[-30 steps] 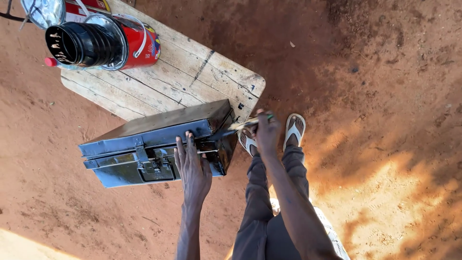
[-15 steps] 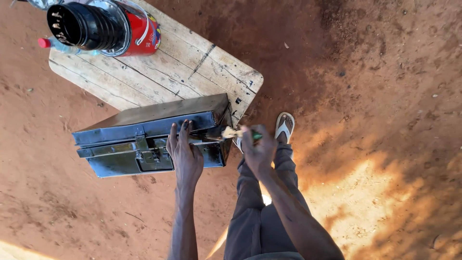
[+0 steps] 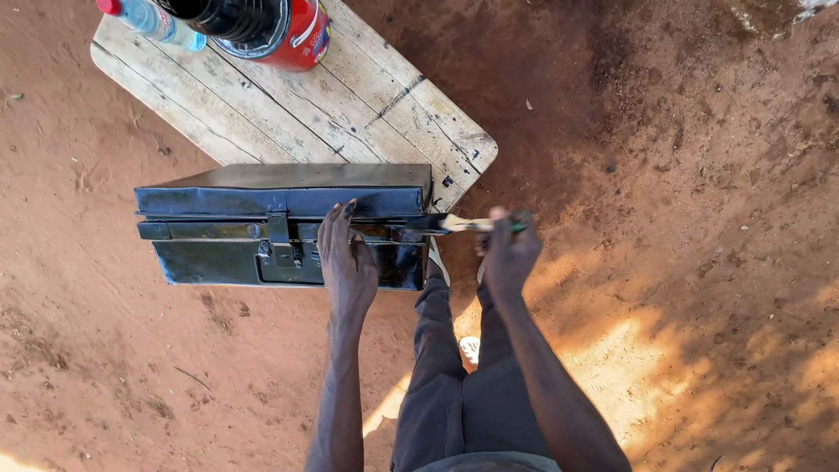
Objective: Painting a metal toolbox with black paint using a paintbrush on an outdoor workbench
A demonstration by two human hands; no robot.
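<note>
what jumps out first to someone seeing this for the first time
A dark glossy metal trunk rests on a pale wooden plank table over red dirt. The left hand presses on its front while the right hand holds a small paintbrush at its right end.

Dark rectangular metal box (image 3: 280, 227): sheet metal coated in wet-looking black paint, glossy on the front face and lid, with a smooth metal hasp at centre. Pale wooden plank bench (image 3: 367, 105), upper centre of frame: unfinished boards, matt, weathered, rough-grained, with dark cracks and stains. Red cylindrical tin (image 3: 301, 39), top of frame: smooth, glossy painted metal. Clear plastic bottle with red cap (image 3: 153, 19), upper left: shiny, transparent. Small paintbrush (image 3: 468, 225) in the right hand (image 3: 509, 253): light wooden handle, dark bristles. Surrounding red earth ground (image 3: 699, 218): dry, matt, granular. Grey cloth trousers (image 3: 463, 393): matt woven fabric.
</note>
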